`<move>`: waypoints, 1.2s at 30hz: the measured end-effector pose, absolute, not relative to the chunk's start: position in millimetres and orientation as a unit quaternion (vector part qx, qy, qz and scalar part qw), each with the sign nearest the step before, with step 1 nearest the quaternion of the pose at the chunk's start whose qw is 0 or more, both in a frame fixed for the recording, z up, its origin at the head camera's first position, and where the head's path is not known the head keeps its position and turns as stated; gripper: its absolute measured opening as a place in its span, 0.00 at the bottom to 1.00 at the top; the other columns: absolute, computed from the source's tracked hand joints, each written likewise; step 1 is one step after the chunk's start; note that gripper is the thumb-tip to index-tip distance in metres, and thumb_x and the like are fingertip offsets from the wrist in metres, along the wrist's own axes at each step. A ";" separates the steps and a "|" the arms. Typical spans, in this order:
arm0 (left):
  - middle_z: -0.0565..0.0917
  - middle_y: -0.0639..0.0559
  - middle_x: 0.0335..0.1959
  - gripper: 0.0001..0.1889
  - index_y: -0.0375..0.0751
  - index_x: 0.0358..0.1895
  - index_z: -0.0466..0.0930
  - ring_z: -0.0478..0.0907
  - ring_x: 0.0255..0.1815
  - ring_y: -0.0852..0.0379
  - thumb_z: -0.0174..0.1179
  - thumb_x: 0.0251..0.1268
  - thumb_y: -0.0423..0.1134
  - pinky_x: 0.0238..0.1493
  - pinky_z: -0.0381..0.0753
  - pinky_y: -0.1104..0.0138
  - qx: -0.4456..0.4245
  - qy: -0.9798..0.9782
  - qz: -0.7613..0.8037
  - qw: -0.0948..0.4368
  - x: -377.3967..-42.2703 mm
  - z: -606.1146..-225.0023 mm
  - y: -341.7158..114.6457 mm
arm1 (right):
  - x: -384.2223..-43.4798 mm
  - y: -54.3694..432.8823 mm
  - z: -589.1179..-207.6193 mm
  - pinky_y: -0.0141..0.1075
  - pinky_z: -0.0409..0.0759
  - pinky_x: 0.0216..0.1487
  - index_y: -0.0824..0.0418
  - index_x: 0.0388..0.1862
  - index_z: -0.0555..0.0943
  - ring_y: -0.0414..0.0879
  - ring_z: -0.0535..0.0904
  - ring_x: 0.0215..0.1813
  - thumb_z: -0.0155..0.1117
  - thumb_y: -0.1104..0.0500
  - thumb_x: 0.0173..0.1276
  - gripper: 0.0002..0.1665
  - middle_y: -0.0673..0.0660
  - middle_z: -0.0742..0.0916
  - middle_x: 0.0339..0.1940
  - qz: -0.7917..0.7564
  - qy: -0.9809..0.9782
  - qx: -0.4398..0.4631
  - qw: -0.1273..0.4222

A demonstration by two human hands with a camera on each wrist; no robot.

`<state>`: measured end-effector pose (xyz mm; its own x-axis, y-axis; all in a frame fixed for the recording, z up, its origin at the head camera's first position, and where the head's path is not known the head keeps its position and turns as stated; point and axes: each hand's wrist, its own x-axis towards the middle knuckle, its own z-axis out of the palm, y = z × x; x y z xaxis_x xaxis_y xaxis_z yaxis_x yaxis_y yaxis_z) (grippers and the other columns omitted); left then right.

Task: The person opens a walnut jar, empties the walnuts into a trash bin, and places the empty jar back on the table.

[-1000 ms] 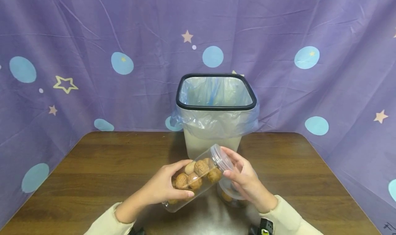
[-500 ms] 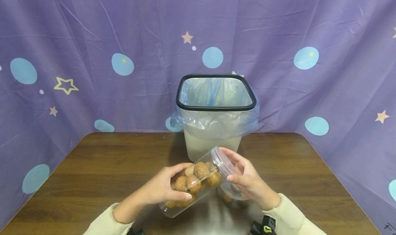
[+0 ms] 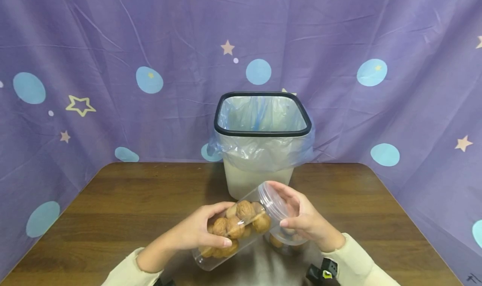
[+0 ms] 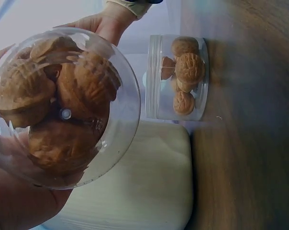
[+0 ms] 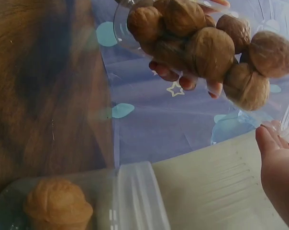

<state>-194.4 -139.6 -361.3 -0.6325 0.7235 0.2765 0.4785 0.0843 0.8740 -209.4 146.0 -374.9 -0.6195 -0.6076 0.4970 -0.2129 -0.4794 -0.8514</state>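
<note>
A clear plastic jar point(image 3: 244, 239) full of walnuts point(image 3: 261, 222) is held tilted above the table, its ridged clear lid end point(image 3: 273, 201) up and to the right. My left hand point(image 3: 193, 231) grips the jar's lower body, thumb in front and fingers behind. At the upper end my right hand point(image 3: 306, 221) grips the lid, fingertips on the far rim and thumb near its front edge. A shorter jar point(image 4: 156, 76) with walnuts stands upright on the table below, partly hidden by the right hand in the head view. The left wrist view looks at the held jar's round base.
A pale bin point(image 3: 260, 179) with a black rim and a bluish plastic liner point(image 3: 263, 150) stands just behind the jars. The brown wooden table point(image 3: 150, 190) spreads to both sides. A purple patterned curtain point(image 3: 180, 68) hangs behind.
The held jar has dropped slightly in the head view. My right hand has shifted a little right and down at the lid end; both hands keep their grip.
</note>
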 end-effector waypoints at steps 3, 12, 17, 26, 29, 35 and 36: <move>0.81 0.47 0.46 0.31 0.36 0.61 0.69 0.79 0.44 0.60 0.67 0.50 0.34 0.46 0.80 0.66 0.420 0.719 0.541 0.122 -194.7 -361.6 -139.8 | -209.7 146.7 -373.7 0.33 0.73 0.59 0.64 0.70 0.61 0.44 0.71 0.60 0.68 0.65 0.54 0.45 0.56 0.73 0.64 -0.751 0.492 -0.419 0.136; 0.81 0.48 0.46 0.30 0.31 0.60 0.68 0.79 0.45 0.59 0.65 0.51 0.33 0.48 0.81 0.64 0.437 0.673 0.575 0.161 -198.9 -363.9 -141.2 | -209.2 144.4 -369.0 0.35 0.73 0.60 0.64 0.70 0.61 0.45 0.71 0.61 0.70 0.62 0.53 0.46 0.57 0.73 0.64 -0.744 0.502 -0.422 0.131; 0.81 0.48 0.46 0.30 0.29 0.60 0.67 0.78 0.45 0.59 0.64 0.51 0.34 0.49 0.80 0.64 0.442 0.658 0.584 0.177 -199.8 -364.5 -142.4 | -209.8 142.6 -367.2 0.35 0.73 0.60 0.64 0.70 0.61 0.45 0.71 0.60 0.69 0.63 0.52 0.46 0.57 0.73 0.64 -0.744 0.494 -0.430 0.132; 0.81 0.48 0.45 0.29 0.30 0.60 0.68 0.78 0.44 0.59 0.63 0.52 0.34 0.47 0.81 0.62 0.440 0.655 0.589 0.174 -200.2 -365.9 -142.4 | -211.6 140.0 -368.7 0.35 0.70 0.63 0.63 0.72 0.59 0.45 0.69 0.64 0.69 0.61 0.55 0.47 0.55 0.71 0.67 -0.743 0.489 -0.443 0.113; 0.81 0.47 0.45 0.29 0.30 0.60 0.68 0.79 0.44 0.58 0.63 0.52 0.33 0.47 0.81 0.61 0.438 0.655 0.592 0.170 -200.6 -366.1 -141.9 | -211.7 139.4 -370.0 0.34 0.68 0.65 0.64 0.73 0.56 0.45 0.67 0.65 0.69 0.59 0.57 0.48 0.55 0.69 0.69 -0.737 0.498 -0.446 0.102; 0.81 0.46 0.46 0.30 0.32 0.60 0.68 0.79 0.44 0.57 0.64 0.51 0.32 0.46 0.81 0.61 0.426 0.669 0.589 0.158 -200.0 -367.0 -141.5 | -208.7 138.9 -373.0 0.32 0.65 0.66 0.66 0.73 0.54 0.44 0.65 0.67 0.68 0.55 0.59 0.49 0.54 0.67 0.70 -0.734 0.518 -0.430 0.088; 0.81 0.45 0.46 0.30 0.32 0.61 0.68 0.79 0.44 0.57 0.65 0.51 0.32 0.46 0.81 0.61 0.423 0.672 0.588 0.156 -199.9 -367.1 -141.6 | -207.6 138.8 -373.3 0.32 0.65 0.66 0.66 0.73 0.54 0.44 0.64 0.68 0.68 0.55 0.59 0.49 0.54 0.67 0.70 -0.737 0.520 -0.422 0.087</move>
